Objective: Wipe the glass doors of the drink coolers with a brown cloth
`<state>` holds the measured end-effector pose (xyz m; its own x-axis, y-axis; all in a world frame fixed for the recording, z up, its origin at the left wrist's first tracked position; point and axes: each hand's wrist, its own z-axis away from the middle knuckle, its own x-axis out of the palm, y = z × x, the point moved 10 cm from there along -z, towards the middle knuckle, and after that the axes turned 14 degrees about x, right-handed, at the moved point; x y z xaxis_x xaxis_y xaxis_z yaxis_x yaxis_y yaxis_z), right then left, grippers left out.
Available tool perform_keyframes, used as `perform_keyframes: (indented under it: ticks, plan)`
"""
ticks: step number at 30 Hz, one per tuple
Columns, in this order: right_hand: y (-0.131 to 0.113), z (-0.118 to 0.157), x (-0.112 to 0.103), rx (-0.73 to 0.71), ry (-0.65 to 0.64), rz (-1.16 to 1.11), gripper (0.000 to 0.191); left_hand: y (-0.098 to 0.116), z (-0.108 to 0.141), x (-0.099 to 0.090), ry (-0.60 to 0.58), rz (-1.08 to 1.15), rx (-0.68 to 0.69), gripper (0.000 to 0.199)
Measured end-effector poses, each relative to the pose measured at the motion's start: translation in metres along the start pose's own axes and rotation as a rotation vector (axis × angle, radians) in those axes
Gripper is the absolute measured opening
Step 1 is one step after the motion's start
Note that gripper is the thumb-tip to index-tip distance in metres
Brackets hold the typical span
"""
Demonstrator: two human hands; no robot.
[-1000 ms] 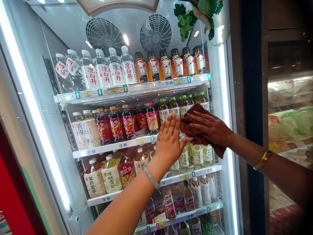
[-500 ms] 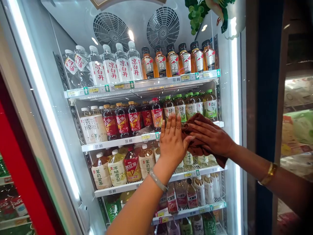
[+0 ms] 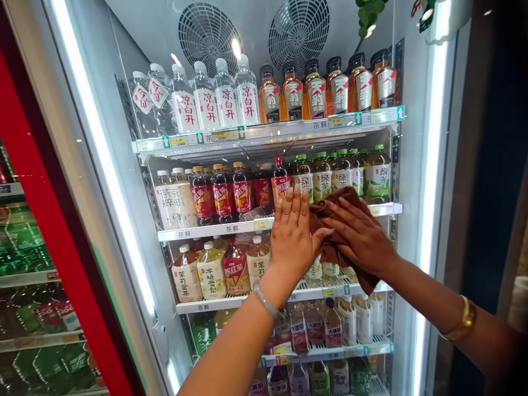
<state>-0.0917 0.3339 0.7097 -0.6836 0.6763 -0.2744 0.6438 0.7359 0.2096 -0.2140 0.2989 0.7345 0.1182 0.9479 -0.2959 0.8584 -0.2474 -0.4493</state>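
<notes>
My left hand (image 3: pixel 292 236) lies flat on the glass door of a lit drinks cooler, fingers pointing up, with nothing in it. Just to its right, my right hand (image 3: pixel 358 234) presses a dark brown cloth (image 3: pixel 344 201) against the glass with its fingers stretched over it. Part of the cloth shows between the two hands and hangs below the right one. My left thumb reaches the cloth's edge. Behind the glass, green-capped tea bottles (image 3: pixel 377 170) and red-labelled bottles (image 3: pixel 242 190) stand on a shelf, partly hidden by my hands.
Higher up, water bottles (image 3: pixel 247 96) and amber bottles (image 3: pixel 315 91) line the top shelf (image 3: pixel 276 131) under two round vents. Lower shelves hold more drinks. A red frame (image 3: pixel 53 209) stands at the left, with another bottle display beyond it.
The view has shifted, so the cooler appears farther right and slightly higher. Both hands keep nearly the same place in the picture and now lie a little farther left on the glass.
</notes>
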Motion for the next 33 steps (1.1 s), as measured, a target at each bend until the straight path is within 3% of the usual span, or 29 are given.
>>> perform_keyframes:
  ticks: [3, 6, 10, 12, 14, 16, 18, 22, 26, 29, 33]
  plan:
    - [0.001, -0.025, -0.001, 0.181, 0.043, -0.063, 0.054, -0.008, 0.003, -0.006, 0.019, 0.008, -0.035, 0.09]
    - [-0.031, -0.039, 0.009, 0.257, 0.147, -0.071, 0.054, -0.019, 0.008, -0.012, 0.038, 0.024, -0.1, 0.089]
    - [-0.076, -0.006, 0.034, 0.174, 0.123, -0.035, 0.059, -0.028, 0.03, -0.019, 0.003, 0.039, -0.104, 0.088]
    - [-0.078, 0.016, 0.039, 0.165, 0.085, -0.029, 0.063, -0.029, 0.045, -0.021, -0.033, 0.042, -0.082, 0.087]
    - [-0.067, 0.023, 0.036, 0.244, 0.106, -0.041, 0.066, -0.03, 0.056, -0.022, -0.055, 0.044, -0.062, 0.086]
    - [-0.057, 0.013, 0.03, 0.378, 0.166, -0.067, 0.068, -0.031, 0.062, -0.023, -0.059, 0.053, -0.051, 0.086]
    - [-0.062, -0.006, 0.032, 0.481, 0.202, -0.1, 0.07, -0.035, 0.064, -0.027, -0.051, 0.06, -0.052, 0.086]
    - [-0.112, -0.026, 0.057, 0.493, 0.203, -0.132, 0.073, -0.058, 0.075, -0.045, -0.03, 0.026, -0.132, 0.084]
    - [-0.152, 0.005, 0.077, 0.353, 0.168, -0.066, 0.077, -0.076, 0.099, -0.055, -0.106, 0.003, -0.121, 0.086]
    - [-0.144, 0.013, 0.077, 0.432, 0.167, -0.063, 0.075, -0.081, 0.112, -0.057, -0.14, 0.019, -0.089, 0.089]
    - [-0.15, -0.025, 0.074, 0.538, 0.208, -0.103, 0.069, -0.091, 0.119, -0.067, -0.103, 0.025, -0.097, 0.092]
